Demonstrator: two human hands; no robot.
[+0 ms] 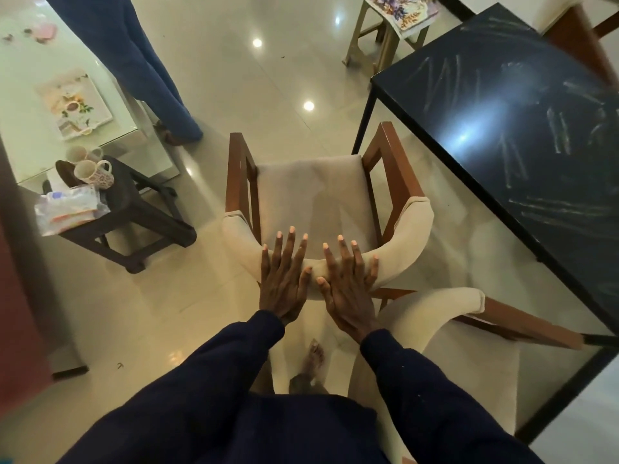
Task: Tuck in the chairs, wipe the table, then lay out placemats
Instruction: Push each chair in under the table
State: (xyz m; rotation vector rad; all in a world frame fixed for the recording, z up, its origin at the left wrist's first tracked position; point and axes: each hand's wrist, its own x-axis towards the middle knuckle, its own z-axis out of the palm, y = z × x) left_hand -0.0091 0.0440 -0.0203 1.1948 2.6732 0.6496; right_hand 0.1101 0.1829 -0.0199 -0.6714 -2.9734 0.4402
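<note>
Dark navy sleeves (418, 380) reach forward from the bottom edge, and between them a bare foot (313, 358) stands on the glossy pale floor (234, 78).

Both hands lie flat on the curved cream backrest (402, 229) of a cream upholstered chair with brown wooden arms (318, 195). The left hand (284, 283) and right hand (348, 289) sit side by side, fingers straight and spread, palms down. They grip nothing. That flat, paired placement looks chosen for pushing: the load goes through both palms so the chair should slide straight, not swivel.

This chair stands just outside the near corner of the black glass-topped desk (502, 128), its right arm close to the desk's leg and its seat wholly clear of the top, so it is not yet tucked. I judge step 1 to be in hand. It will likely need turning toward the desk before it can go under.

A 2nd cream chair (435, 316) sits against the desk's long edge, its wooden arm apparently under the glass.

Pale chalky smears (452, 75) streak the desk top, so wiping is undone.

Floral placemats (405, 11) wait on a light wooden stool (368, 45) beyond the desk's far corner.

Well away from the desk, a dark wooden stool (147, 209) carries mugs (93, 172) and a plastic packet (67, 209).
</note>
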